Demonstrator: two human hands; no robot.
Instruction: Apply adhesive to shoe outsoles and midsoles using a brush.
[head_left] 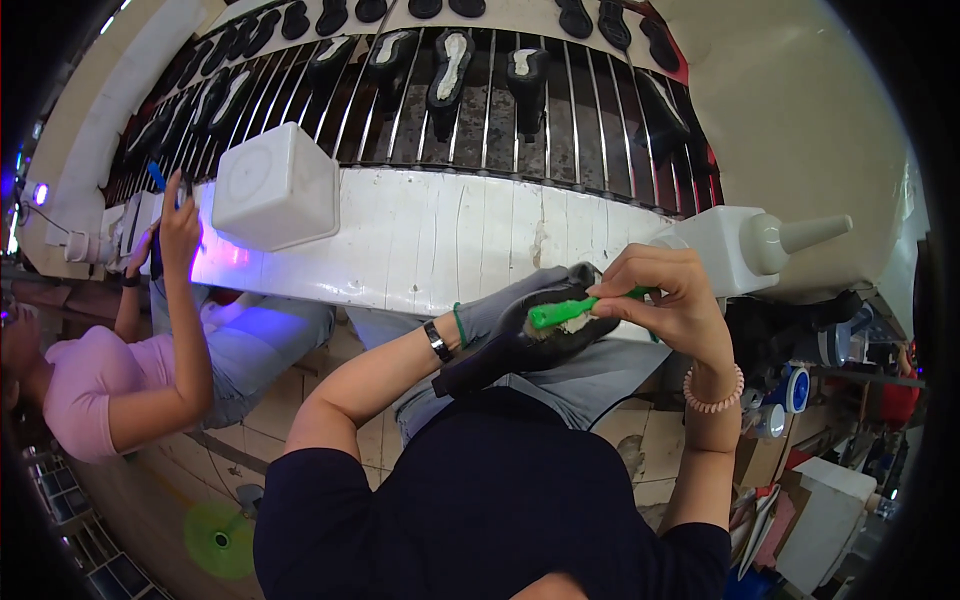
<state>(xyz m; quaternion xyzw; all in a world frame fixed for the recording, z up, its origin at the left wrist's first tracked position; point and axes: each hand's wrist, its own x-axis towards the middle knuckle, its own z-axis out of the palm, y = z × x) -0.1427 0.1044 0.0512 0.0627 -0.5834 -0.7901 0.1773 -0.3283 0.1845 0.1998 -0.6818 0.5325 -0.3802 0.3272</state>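
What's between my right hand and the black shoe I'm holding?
In the head view, a green brush-like tool lies there: your right hand pinches its handle, and its wide end overlaps the black shoe. Whether they touch is unclear.

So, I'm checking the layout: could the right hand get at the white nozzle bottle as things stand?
Probably yes: the bottle is close beside the right hand, nothing visible between them, though that hand holds a green tool it may need to put down.
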